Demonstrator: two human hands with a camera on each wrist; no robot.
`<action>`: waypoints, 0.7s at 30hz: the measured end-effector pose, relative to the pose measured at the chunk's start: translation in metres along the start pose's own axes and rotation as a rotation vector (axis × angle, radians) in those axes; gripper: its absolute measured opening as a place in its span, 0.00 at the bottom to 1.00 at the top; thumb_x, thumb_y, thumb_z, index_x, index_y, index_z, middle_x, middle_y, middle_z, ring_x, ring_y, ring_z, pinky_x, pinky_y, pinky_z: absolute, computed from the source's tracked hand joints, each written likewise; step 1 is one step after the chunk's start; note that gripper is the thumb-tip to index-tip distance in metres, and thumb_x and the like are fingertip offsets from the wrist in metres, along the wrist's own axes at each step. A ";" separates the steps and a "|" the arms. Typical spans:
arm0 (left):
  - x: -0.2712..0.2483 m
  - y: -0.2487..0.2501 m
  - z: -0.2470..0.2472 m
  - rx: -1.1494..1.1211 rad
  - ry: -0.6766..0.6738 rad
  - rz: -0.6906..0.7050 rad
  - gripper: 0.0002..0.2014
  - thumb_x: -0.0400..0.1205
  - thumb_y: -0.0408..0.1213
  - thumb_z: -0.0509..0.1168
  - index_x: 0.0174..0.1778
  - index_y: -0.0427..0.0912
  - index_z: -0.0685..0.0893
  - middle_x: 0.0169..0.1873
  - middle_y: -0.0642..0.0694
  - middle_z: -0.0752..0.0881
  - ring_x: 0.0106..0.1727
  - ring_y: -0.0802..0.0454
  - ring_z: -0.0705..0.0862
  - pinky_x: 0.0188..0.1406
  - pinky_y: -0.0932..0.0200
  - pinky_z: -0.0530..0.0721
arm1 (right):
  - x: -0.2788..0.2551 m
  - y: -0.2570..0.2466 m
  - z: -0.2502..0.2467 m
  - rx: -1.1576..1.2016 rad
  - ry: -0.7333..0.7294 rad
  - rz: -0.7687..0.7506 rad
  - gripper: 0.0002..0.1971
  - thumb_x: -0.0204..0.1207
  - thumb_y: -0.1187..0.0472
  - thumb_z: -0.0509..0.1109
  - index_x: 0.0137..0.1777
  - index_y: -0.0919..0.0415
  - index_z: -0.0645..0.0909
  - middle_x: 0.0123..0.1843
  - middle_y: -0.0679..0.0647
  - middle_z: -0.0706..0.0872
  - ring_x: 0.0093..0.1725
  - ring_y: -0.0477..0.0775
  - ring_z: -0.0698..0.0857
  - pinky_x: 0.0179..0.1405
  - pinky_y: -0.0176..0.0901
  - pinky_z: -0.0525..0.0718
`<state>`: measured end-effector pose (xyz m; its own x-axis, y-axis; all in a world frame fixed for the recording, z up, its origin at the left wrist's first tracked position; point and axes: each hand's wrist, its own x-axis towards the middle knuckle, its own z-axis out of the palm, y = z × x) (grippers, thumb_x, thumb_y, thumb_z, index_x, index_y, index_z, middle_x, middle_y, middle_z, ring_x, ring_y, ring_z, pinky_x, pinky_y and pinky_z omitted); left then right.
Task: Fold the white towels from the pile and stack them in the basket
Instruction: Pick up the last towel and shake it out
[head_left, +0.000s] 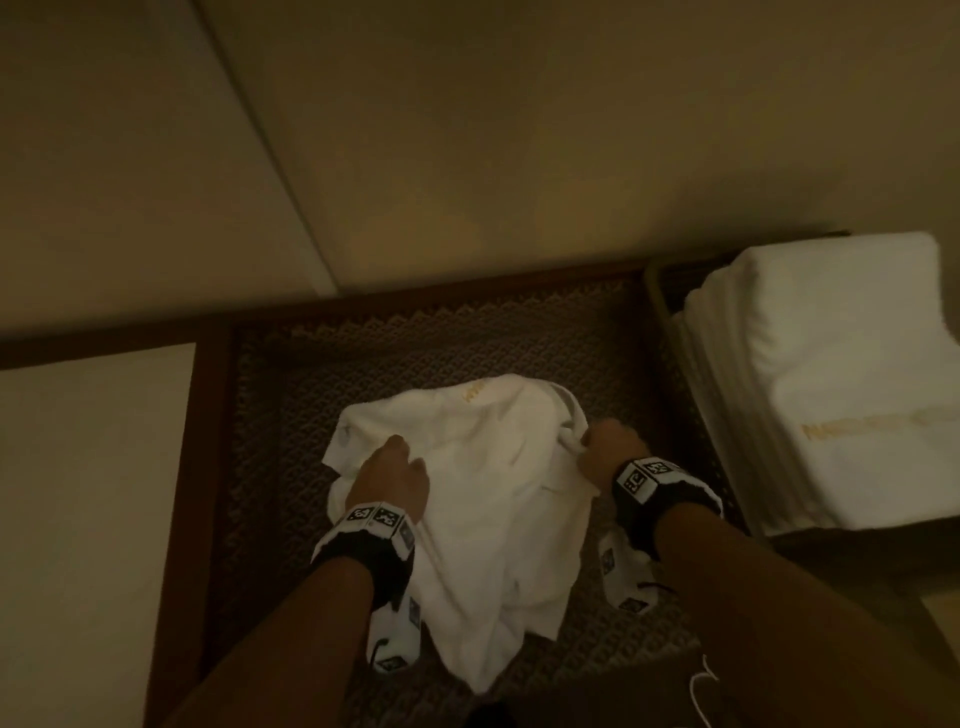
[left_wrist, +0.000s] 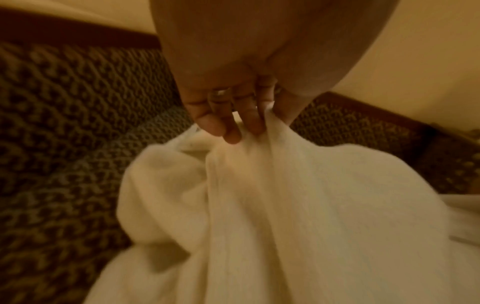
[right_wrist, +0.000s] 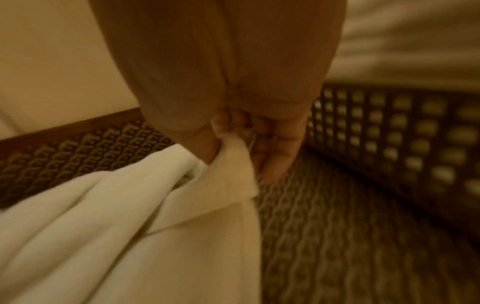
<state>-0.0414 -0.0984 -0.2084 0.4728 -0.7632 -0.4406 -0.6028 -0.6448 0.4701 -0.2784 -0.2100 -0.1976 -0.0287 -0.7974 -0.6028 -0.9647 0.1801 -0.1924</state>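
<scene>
A crumpled white towel (head_left: 483, 499) hangs and bunches over the dark woven surface (head_left: 467, 338) in front of me. My left hand (head_left: 395, 473) grips its left part; in the left wrist view the fingers (left_wrist: 233, 125) pinch a fold of the cloth (left_wrist: 285, 195). My right hand (head_left: 608, 452) grips the towel's right edge, and the right wrist view shows thumb and fingers (right_wrist: 270, 156) clamped on a corner (right_wrist: 233, 168). A stack of folded white towels (head_left: 831, 374) with gold lettering fills the basket (head_left: 660, 291) at the right.
A dark wooden frame (head_left: 208, 467) borders the woven surface. Pale cushions or walls (head_left: 467, 130) rise behind it, and a pale panel (head_left: 93, 493) lies at the left. The basket's lattice side (right_wrist: 389, 133) stands close to my right hand.
</scene>
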 end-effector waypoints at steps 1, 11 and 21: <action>-0.002 0.004 -0.011 -0.039 0.038 -0.001 0.13 0.87 0.41 0.60 0.58 0.35 0.79 0.55 0.34 0.84 0.52 0.41 0.82 0.49 0.57 0.76 | -0.004 0.001 -0.013 -0.042 0.038 -0.044 0.16 0.79 0.58 0.68 0.65 0.62 0.80 0.65 0.62 0.82 0.63 0.64 0.82 0.60 0.51 0.81; -0.101 0.059 -0.158 -0.323 0.170 0.152 0.11 0.82 0.25 0.63 0.33 0.37 0.82 0.40 0.37 0.83 0.47 0.42 0.81 0.47 0.51 0.77 | -0.097 -0.010 -0.166 -0.272 0.421 -0.487 0.18 0.79 0.68 0.65 0.69 0.66 0.72 0.72 0.64 0.68 0.62 0.67 0.80 0.57 0.55 0.80; -0.248 0.114 -0.249 0.133 0.202 0.365 0.24 0.75 0.54 0.74 0.65 0.53 0.80 0.55 0.48 0.83 0.56 0.46 0.84 0.55 0.55 0.81 | -0.309 -0.070 -0.283 -0.179 0.924 -1.060 0.06 0.75 0.62 0.68 0.51 0.53 0.82 0.49 0.54 0.76 0.38 0.63 0.82 0.36 0.51 0.82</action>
<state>-0.0675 0.0065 0.1456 0.3216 -0.9417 -0.0986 -0.8249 -0.3298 0.4590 -0.2766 -0.1389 0.2215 0.6279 -0.6026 0.4926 -0.6544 -0.7514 -0.0850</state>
